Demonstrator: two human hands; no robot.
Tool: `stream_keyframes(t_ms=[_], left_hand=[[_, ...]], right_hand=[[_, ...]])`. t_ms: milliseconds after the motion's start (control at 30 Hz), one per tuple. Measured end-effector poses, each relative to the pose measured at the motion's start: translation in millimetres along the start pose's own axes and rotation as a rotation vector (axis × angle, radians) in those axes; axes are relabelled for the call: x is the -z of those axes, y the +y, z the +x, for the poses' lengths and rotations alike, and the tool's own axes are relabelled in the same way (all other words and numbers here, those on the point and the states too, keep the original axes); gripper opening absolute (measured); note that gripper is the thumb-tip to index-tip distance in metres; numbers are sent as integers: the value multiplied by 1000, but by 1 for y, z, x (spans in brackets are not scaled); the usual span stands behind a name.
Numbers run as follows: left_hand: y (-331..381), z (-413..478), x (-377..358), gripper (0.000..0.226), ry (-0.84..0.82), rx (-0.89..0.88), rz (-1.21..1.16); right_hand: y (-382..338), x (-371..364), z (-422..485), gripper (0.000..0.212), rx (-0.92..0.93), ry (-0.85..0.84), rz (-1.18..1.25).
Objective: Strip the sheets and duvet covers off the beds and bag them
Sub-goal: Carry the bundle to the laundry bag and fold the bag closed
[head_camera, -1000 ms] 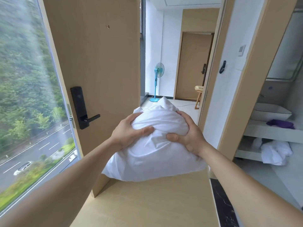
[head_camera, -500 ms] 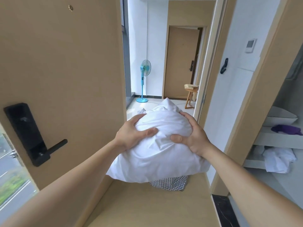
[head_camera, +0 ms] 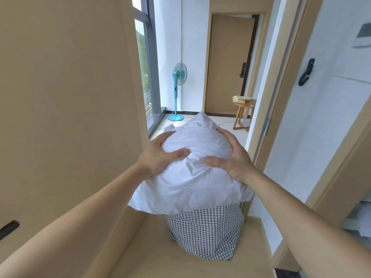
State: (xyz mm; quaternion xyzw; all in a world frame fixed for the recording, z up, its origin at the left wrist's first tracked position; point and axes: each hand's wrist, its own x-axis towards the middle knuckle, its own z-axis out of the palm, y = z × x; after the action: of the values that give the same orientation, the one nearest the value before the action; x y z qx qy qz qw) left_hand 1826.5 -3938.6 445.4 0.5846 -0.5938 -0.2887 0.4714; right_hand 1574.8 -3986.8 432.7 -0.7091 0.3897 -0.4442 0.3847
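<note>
Both hands are on it now. Our left grip (head_camera: pixel 160 155) is curled over the left shoulder of the plump white cotton bundle of bed linen (head_camera: pixel 192 183), thumb pressed across its top. Our right grip (head_camera: pixel 232 159) clamps the right shoulder the same way, thumb pointing inward. The two thumbs sit close together, not touching, with a pinched crease of cloth between them. Neither grip is nearer than the other; they share the load evenly, one on each side.

Here's the relation that matters: the bundle hangs straight above the grey-and-white houndstooth fabric laundry bag (head_camera: pixel 204 233), which stands upright on the pale wooden floor (head_camera: pixel 180 263). So the bag lies directly below our grips, a touch nearer to us. The bundle's long axis runs away from us, from its broad near hem up to a pointed far corner, and it is wider than the bag beneath. Its near hem covers the bag's mouth entirely, so we cannot tell whether the cloth is resting on the rim or clear of it.

The linen looks clean, soft and puffed, smooth on the flanks and wrinkled where we squeeze. Our call: this is the bagging step, nearly there. The coming move is straight down, and that overhang will likely need tucking in.
</note>
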Motion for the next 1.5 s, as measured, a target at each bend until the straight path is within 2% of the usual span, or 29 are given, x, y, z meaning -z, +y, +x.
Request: stream_keyframes(t_ms=[100, 233, 400, 467, 533, 667, 800, 1000, 1200, 1300, 1400, 1500], left_hand=[[-15, 50, -3, 80, -5, 6, -22], [-47, 134, -5, 93, -14, 1, -10], [-85, 239, -10, 77, -81, 17, 23], [-100, 275, -18, 74, -118, 25, 35], [-118, 306, -31, 74, -161, 39, 37], [-160, 358, -63, 80, -260, 117, 52], [-219, 403, -107, 76, -357, 244, 65], [-341, 438, -186, 73, -473, 488, 73], [-485, 433, -264, 88, -577, 678, 101], [-542, 423, -295, 82, -614, 761, 98], [-583, 413, -321, 76, -641, 815, 96], [-608, 405, -340, 91, -687, 850, 113]], right_hand=[[16, -1, 49, 106, -17, -16, -28], [47, -7, 120, 100, -29, -3, -46], [90, -16, 201, 98, -90, 57, -35], [110, -18, 226, 104, -117, 72, -38], [136, -17, 246, 109, -158, 93, -47], [198, -14, 278, 102, -247, 108, -26], [286, -12, 307, 107, -379, 85, -21], [441, -28, 315, 110, -601, -10, 12], [577, -61, 285, 110, -857, -101, -31], [627, -75, 268, 103, -948, -115, -84], [663, -84, 251, 109, -1021, -122, -114], [688, -87, 237, 113, -1085, -127, -126]])
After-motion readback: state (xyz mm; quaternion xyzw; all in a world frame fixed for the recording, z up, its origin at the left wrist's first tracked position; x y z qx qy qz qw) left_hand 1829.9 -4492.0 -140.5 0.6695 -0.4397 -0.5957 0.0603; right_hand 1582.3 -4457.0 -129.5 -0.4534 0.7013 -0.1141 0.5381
